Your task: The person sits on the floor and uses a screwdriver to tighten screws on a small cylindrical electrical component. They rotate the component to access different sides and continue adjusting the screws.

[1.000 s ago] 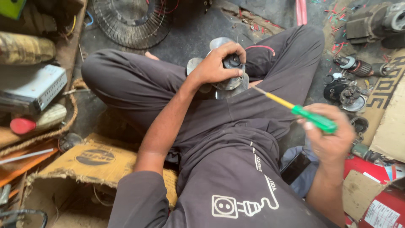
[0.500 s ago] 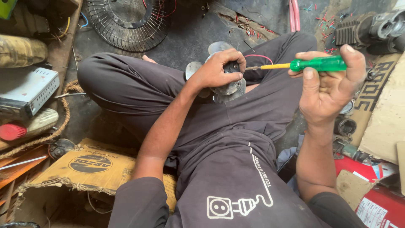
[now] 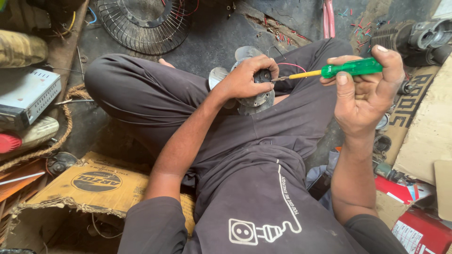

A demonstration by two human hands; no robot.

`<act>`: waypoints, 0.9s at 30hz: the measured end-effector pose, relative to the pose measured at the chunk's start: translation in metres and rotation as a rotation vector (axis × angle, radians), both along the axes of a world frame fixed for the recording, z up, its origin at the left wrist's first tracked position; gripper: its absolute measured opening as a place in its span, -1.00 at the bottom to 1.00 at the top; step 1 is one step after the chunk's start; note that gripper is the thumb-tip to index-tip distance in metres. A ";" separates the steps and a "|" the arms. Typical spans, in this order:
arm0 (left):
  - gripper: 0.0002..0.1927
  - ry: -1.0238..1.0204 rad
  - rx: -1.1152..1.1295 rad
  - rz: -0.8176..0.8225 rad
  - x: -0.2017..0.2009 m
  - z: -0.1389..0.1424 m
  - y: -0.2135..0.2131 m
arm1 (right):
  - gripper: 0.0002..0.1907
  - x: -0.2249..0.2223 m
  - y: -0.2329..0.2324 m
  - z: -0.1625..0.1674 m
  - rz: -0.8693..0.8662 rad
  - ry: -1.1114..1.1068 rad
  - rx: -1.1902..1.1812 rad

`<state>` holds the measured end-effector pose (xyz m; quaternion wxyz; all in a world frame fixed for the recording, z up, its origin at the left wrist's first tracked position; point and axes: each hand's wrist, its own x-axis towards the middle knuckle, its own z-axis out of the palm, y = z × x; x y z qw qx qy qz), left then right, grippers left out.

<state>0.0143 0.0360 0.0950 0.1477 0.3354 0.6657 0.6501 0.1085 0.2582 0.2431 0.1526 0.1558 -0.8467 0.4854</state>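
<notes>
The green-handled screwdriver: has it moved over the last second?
Yes. The screwdriver in the right hand swung up from beside the right thigh to lie nearly level, its tip now at the motor held on the lap by the left hand.

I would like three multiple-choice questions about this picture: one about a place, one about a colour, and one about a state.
1. Where is the wire fan guard?
A. on the floor beyond the person's knees
B. on the cardboard box
C. in the right hand

2. What colour is the handle of the screwdriver?
A. red
B. green
C. black

3. How does the left hand stand to the small motor?
A. it hovers well apart from it
B. it lies flat on the floor
C. it is closed around it

Answers:
1 A: the round guard lies on the dark floor at the top of the view, past the crossed legs.
2 B: the handle in the right hand is green, with a yellow shaft.
3 C: the fingers wrap over the top of the motor, which is held above the lap.
</notes>
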 end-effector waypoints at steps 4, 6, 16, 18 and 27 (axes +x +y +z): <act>-0.74 0.028 0.005 0.000 -0.001 -0.001 0.002 | -0.51 -0.001 0.003 0.003 0.002 -0.005 0.010; -0.74 0.032 0.003 0.001 -0.001 -0.001 0.003 | -0.51 -0.002 0.003 0.004 0.013 -0.008 0.013; -0.75 0.024 0.011 -0.002 0.000 -0.001 0.003 | -0.50 -0.001 0.004 0.005 0.013 -0.006 0.009; -0.76 0.033 0.013 -0.002 0.000 -0.001 0.004 | -0.50 -0.001 0.004 0.005 0.011 -0.011 0.007; -0.77 0.036 0.024 -0.007 0.002 -0.001 0.004 | -0.52 -0.003 0.015 0.010 0.102 -0.091 -0.026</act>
